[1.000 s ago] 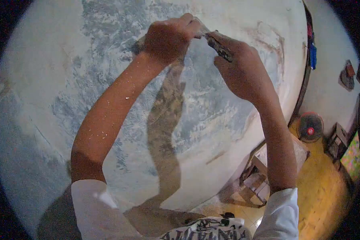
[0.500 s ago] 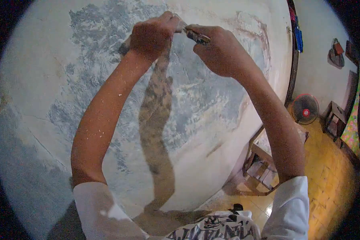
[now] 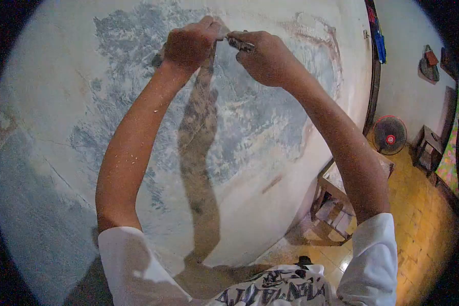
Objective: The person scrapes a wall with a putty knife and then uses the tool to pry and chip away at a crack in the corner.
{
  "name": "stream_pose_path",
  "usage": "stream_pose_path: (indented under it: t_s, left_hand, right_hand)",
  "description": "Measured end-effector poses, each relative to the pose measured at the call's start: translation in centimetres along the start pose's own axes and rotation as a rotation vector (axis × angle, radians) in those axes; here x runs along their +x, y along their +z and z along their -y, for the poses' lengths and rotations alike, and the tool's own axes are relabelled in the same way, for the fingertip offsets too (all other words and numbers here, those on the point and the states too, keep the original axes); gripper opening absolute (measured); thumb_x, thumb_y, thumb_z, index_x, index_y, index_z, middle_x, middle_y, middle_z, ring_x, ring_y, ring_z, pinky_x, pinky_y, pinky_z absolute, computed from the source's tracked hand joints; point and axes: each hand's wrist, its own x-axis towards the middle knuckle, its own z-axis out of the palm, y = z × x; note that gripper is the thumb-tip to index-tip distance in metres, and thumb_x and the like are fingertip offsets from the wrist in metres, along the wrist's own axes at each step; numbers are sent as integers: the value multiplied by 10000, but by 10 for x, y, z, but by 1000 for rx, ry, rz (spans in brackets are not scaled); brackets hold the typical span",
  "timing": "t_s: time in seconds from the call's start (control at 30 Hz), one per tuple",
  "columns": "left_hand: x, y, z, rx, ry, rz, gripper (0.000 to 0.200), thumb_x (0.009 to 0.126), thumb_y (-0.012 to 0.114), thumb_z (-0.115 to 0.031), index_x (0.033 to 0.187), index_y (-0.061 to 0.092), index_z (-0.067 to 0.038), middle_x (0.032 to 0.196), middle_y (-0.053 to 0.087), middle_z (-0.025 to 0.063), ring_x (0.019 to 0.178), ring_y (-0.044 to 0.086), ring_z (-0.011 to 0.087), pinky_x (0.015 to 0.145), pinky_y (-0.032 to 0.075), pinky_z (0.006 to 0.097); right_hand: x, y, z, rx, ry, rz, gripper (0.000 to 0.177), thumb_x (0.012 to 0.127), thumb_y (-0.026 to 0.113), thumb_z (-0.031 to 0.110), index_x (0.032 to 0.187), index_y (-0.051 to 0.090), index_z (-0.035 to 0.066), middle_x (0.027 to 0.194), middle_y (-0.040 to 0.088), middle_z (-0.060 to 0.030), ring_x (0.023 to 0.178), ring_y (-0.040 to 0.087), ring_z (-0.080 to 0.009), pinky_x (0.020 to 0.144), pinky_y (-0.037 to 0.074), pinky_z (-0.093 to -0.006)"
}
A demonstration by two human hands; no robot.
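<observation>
My left hand [image 3: 189, 45] is closed around a putty knife, held up near the top of the view against the wall [image 3: 250, 127]. The dark end of its handle [image 3: 158, 60] pokes out at the wrist side. My right hand [image 3: 265, 58] grips a second, smaller scraper [image 3: 241, 45], dark and smeared, with the index finger stretched along it. The tips of both tools meet or overlap between the hands. Rough grey-blue patches and whitish smears cover the wall behind them. Small pale flecks dot my left forearm.
At lower right a small wooden table [image 3: 336, 178] stands by the wall on the yellow tiled floor [image 3: 418, 229]. Beyond it are a round fan [image 3: 390, 135] with a red centre and a wooden stool [image 3: 428, 148]. Blue cloth [image 3: 380, 46] and a bag [image 3: 429, 64] hang farther back.
My right hand has moved left and slightly up, closer to my left hand. The left hand stays nearly in place, and the view has shifted a little.
</observation>
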Motion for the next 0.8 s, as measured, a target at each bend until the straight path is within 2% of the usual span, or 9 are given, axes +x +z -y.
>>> stream_pose_path:
  t_s: [0.07, 0.17, 0.3, 0.33, 0.43, 0.47, 0.57, 0.7, 0.8]
  left_hand:
    - [12, 6, 9, 9, 5, 8, 117, 840, 602, -180, 949, 635, -152, 887, 640, 19, 690, 706, 219, 520, 565, 354]
    - [11, 6, 16, 18, 26, -29, 128, 839, 608, -173, 963, 629, -144, 916, 639, 22, 695, 705, 218, 525, 565, 360]
    - [5, -14, 11, -118, 217, 42, 154, 830, 625, -182, 969, 616, -117, 886, 624, 33, 689, 694, 215, 541, 565, 349]
    - [8, -14, 12, -97, 205, 27, 154, 831, 624, -183, 968, 617, -114, 873, 624, 35, 688, 692, 213, 541, 563, 346]
    - [5, -13, 7, -69, 176, 25, 151, 832, 620, -181, 962, 620, -105, 845, 625, 39, 677, 686, 208, 537, 558, 335]
    - [4, -14, 6, -76, 187, 44, 147, 832, 619, -176, 960, 622, -103, 842, 629, 40, 670, 682, 207, 535, 555, 332]
    - [5, -12, 8, -77, 238, 2, 143, 825, 618, -164, 952, 629, -100, 850, 642, 40, 650, 674, 204, 528, 550, 326]
    - [4, -7, 12, -72, 263, -68, 163, 801, 622, -146, 955, 629, -93, 852, 650, 39, 647, 675, 205, 533, 551, 320]
    - [6, -10, 9, -69, 235, 2, 190, 786, 625, -139, 967, 633, -83, 890, 671, 49, 675, 686, 209, 549, 557, 318]
  right_hand:
    - [12, 7, -5, 102, 52, -72, 383, 811, 574, 105, 1186, 627, 50, 980, 663, -270, 914, 632, -466, 818, 527, -497]
    - [16, -1, 10, -62, -31, -25, 385, 810, 577, 108, 1187, 626, 48, 982, 659, -272, 917, 630, -468, 817, 523, -503]
    - [-4, -25, -8, -21, -90, 30, 429, 811, 589, 104, 1237, 615, 63, 955, 667, -269, 882, 645, -457, 799, 517, -494]
    - [-2, -23, -7, 7, -32, 41, 434, 810, 591, 89, 1243, 615, 66, 954, 675, -255, 881, 655, -437, 784, 522, -475]
    - [9, -39, -8, -67, -117, 65, 441, 811, 596, 80, 1252, 611, 67, 948, 670, -259, 865, 660, -431, 768, 527, -460]
    - [4, -35, -12, 0, -122, 45, 439, 819, 598, 82, 1258, 609, 73, 933, 663, -269, 845, 660, -434, 758, 527, -464]
    - [-17, -8, -13, 117, -29, 3, 437, 828, 599, 84, 1265, 605, 74, 934, 656, -279, 834, 656, -440, 755, 527, -471]
    - [-14, -11, -6, 175, 28, 37, 458, 829, 599, 65, 1287, 589, 70, 953, 656, -278, 864, 645, -452, 775, 526, -454]
    - [-13, -7, -20, 186, -62, -53, 469, 830, 595, 47, 1296, 590, 91, 1007, 659, -263, 902, 643, -445, 791, 525, -443]
